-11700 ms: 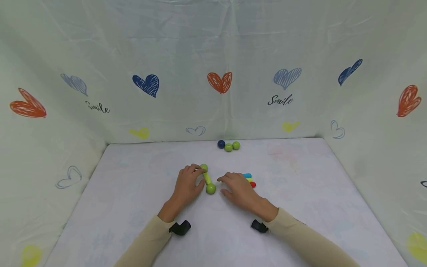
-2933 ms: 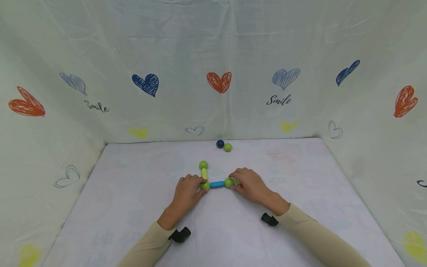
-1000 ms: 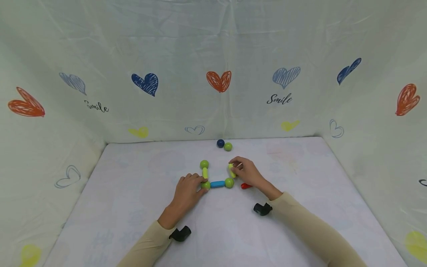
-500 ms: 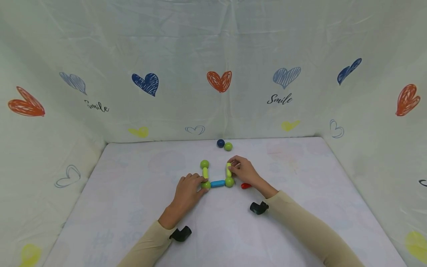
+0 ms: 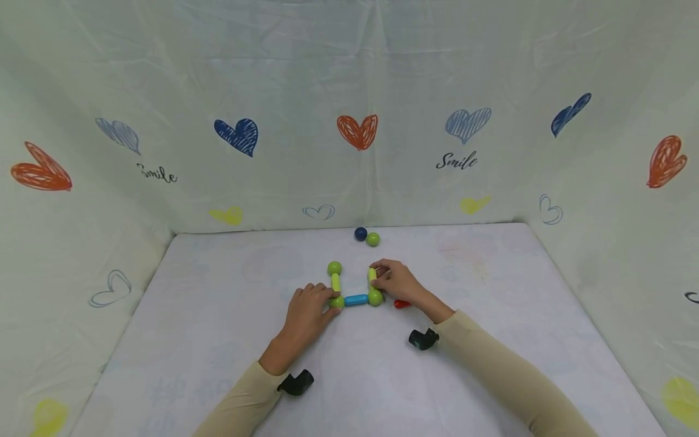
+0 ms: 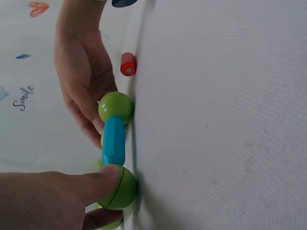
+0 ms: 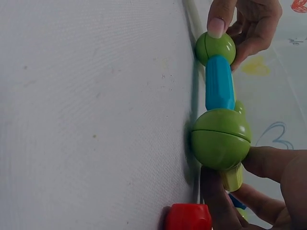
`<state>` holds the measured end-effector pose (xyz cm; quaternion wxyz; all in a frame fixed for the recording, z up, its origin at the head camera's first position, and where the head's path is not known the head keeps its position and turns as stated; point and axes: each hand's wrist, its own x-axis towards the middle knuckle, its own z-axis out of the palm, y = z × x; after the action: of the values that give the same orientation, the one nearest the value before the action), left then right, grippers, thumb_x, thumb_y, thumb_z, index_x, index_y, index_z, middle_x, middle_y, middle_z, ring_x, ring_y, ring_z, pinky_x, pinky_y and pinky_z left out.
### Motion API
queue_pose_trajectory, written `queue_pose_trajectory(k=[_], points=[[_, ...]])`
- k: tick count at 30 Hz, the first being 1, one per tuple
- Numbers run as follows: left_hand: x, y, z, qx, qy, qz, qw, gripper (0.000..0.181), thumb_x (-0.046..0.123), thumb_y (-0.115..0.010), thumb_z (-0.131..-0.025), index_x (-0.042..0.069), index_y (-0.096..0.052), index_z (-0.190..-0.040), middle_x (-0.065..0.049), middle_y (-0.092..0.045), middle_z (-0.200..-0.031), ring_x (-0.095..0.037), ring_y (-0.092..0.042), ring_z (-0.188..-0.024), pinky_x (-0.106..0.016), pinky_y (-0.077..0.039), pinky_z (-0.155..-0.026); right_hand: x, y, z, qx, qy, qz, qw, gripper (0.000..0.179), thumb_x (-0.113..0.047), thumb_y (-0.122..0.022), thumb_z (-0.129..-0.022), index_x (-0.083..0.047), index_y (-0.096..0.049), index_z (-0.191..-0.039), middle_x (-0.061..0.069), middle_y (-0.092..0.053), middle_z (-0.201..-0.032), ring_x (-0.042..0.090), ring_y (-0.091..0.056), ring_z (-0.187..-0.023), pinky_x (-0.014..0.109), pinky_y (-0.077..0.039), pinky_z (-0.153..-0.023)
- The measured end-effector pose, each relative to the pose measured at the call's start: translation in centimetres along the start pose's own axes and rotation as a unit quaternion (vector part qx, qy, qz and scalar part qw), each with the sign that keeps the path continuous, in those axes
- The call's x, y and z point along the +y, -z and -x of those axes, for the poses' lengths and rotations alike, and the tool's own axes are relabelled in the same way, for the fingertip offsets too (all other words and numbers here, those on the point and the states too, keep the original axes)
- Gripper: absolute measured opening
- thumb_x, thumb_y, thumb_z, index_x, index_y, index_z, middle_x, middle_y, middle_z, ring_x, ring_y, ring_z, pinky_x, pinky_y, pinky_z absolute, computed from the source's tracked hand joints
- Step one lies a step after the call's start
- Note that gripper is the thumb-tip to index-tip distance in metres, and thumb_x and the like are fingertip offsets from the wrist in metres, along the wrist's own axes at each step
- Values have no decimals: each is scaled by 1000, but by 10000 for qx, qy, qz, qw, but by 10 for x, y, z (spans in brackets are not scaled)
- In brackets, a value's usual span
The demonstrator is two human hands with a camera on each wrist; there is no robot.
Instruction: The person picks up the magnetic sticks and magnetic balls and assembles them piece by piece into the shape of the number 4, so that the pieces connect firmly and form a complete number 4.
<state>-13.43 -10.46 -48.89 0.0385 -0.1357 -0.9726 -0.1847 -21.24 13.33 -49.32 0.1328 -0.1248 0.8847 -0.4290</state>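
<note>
With the right hand (image 7: 290,191) I'm pinching the yellow stick (image 7: 232,178), whose end is showing just below the near green ball (image 7: 221,139). The blue stick (image 7: 219,84) is joining that ball to the far green ball (image 7: 217,50), which I'm holding with the left hand (image 7: 256,25). The red stick (image 7: 188,217) is lying on the counter (image 7: 96,110), my feed cutting it off.

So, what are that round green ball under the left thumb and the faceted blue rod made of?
Round green ball: likely hard plastic, glossy, with bright highlights and a seam line. Faceted blue rod: probably plastic too, though its softer sheen could also suit painted wood.
</note>
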Motion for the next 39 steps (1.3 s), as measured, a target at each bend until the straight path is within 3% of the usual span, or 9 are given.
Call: queue_pose_trajectory(k=[5,10,15,19,23,31,35,39], points=[[4,0,0,234,-177,-392,9988,36,25,-90,-86,16,-79,-119,-2,-71,-109,-23,-61,-102,-43,-50,-90,-1,2,0,-61,4,125,9999,41,-8,-76,-96,2,-66,-135,16,-69,-116,26,-69,-101,35,-59,-82],[21,0,-3,402,-403,-456,9973,38,27,-91,-86,16,-78,-121,-2,-69,-113,-24,-59,-107,-45,-50,-95,0,3,0,-67,38,113,9999,41,-8,-77,-96,3,-66,-135,16,-70,-116,26,-70,-101,36,-59,-83],[42,-11,-14,298,-779,-497,9953,40,33,-87,-90,16,-77,-124,-1,-70,-114,-23,-61,-108,-42,-50,-92,2,3,-1,-70,153,-48,9998,42,-6,-76,-95,5,-66,-133,18,-70,-114,25,-71,-98,34,-59,-79],[52,-20,-20,412,-933,-579,9931,43,35,-87,-90,16,-75,-127,0,-71,-112,-21,-61,-105,-38,-48,-88,3,0,-3,-123,247,-128,9995,40,-3,-73,-94,5,-66,-133,18,-70,-112,23,-71,-95,31,-59,-75],[56,-25,-22,558,-848,-570,9932,43,33,-89,-88,14,-75,-124,-1,-73,-108,-21,-61,-101,-38,-48,-86,1,-2,-3,-242,293,-93,9992,40,-1,-69,-95,5,-66,-134,17,-70,-112,23,-71,-94,30,-59,-74],[58,-29,-25,409,-710,-667,9944,42,35,-88,-89,16,-76,-124,0,-74,-109,-21,-61,-104,-40,-49,-91,-1,7,-6,-276,304,15,9992,39,-3,-67,-97,4,-66,-135,18,-70,-113,23,-72,-93,30,-59,-75],[59,-32,-27,414,-680,-522,9955,34,33,-89,-88,18,-77,-115,1,-74,-107,-21,-62,-104,-40,-50,-92,-2,16,-13,34,244,-39,9997,34,-3,-68,-98,6,-66,-131,20,-70,-112,26,-73,-91,31,-60,-73],[60,-33,-30,345,-618,-393,9967,30,31,-89,-88,17,-78,-111,1,-74,-106,-20,-62,-103,-40,-50,-92,-4,24,-25,565,84,100,9983,32,-4,-70,-98,5,-67,-129,20,-70,-113,33,-73,-101,35,-61,-78]])
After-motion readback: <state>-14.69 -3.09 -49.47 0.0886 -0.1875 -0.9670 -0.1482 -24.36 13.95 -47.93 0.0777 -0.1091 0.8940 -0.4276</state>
